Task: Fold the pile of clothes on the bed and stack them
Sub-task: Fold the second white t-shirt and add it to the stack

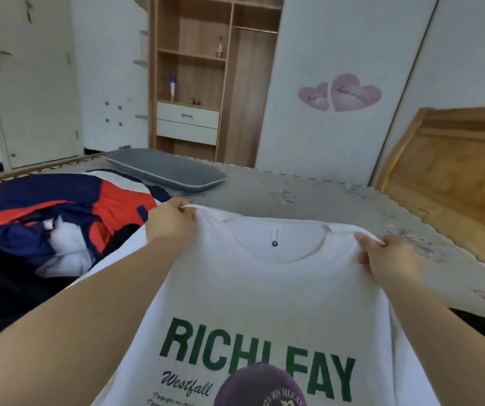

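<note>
A person holds a white T-shirt (267, 288) up by its shoulders, front side facing them, over the near part of the bed (308, 189). The left hand (169, 222) pinches the left shoulder seam, fingers curled tight on the cloth; the right hand (387, 259) grips the right shoulder the same way, thumb on top. The shirt hangs down between the two forearms, its round neckline with a small dark label just below the far edge. Across the chest run big green letters, with darker script and a purple round print lower down, cut off at the near edge.

To the left on the bed lies a heap of clothes (59, 227) in navy, red and white, with something dark beneath it nearer in. Farther off, a grey pillow (166, 169) rests flat on the grey bed cover. Beyond the bed stands a wooden shelf unit (194, 74) with two white drawers, a white door (27, 80) at far left, and a white panel bearing two pink heart stickers (340, 93). A wooden headboard (452, 159) stands at the right.
</note>
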